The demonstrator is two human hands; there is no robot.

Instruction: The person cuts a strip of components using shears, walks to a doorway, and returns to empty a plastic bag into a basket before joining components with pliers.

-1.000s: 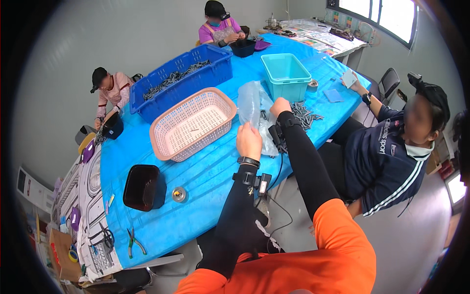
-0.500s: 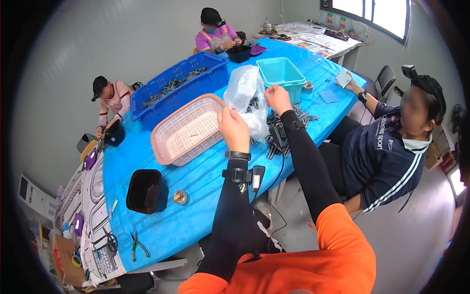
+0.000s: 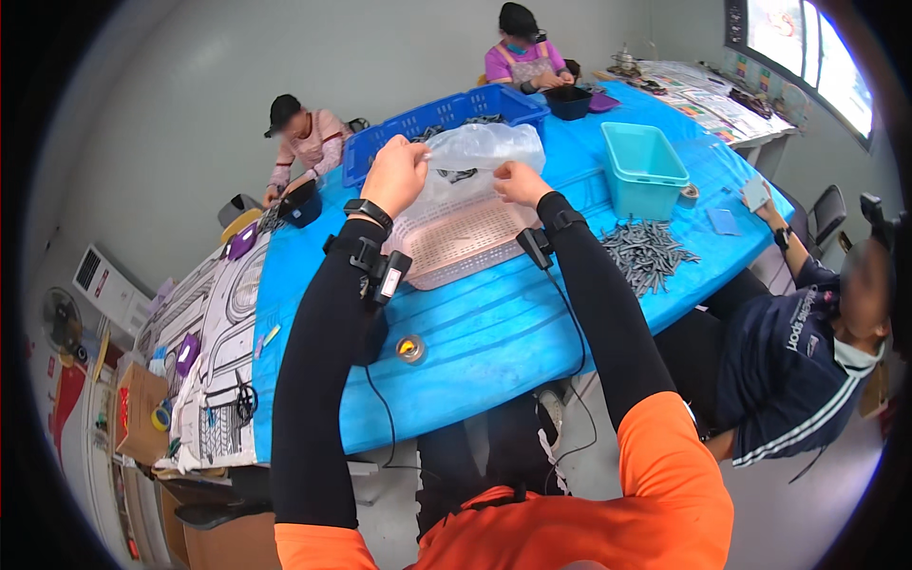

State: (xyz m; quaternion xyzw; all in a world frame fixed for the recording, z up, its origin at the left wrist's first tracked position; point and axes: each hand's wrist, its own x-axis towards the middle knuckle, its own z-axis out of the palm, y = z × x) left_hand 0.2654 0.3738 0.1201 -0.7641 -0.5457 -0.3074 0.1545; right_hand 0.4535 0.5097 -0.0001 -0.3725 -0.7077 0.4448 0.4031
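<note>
Between my two raised hands hangs a clear plastic bag (image 3: 489, 145), above the far part of a pale pink slotted basket (image 3: 451, 249). My left hand (image 3: 396, 178) pinches the bag's left side, fingers closed. My right hand (image 3: 520, 184) is closed at the bag's lower right side. A few dark grey strip-like pieces (image 3: 458, 176) show through or below the plastic; I cannot tell whether they lie in the bag. Behind the bag is a large blue crate (image 3: 456, 106) with more such pieces, its near side partly hidden.
To the right stand a turquoise bin (image 3: 646, 176) and a loose heap of grey pieces (image 3: 648, 255). A small jar (image 3: 410, 349) sits near my left forearm, beside a black bin mostly hidden by it. Two people work across the table; another sits at right.
The bag and both hands have moved from beside the turquoise bin to over the pink basket. The bag is now stretched sideways. The head view has shifted too.
</note>
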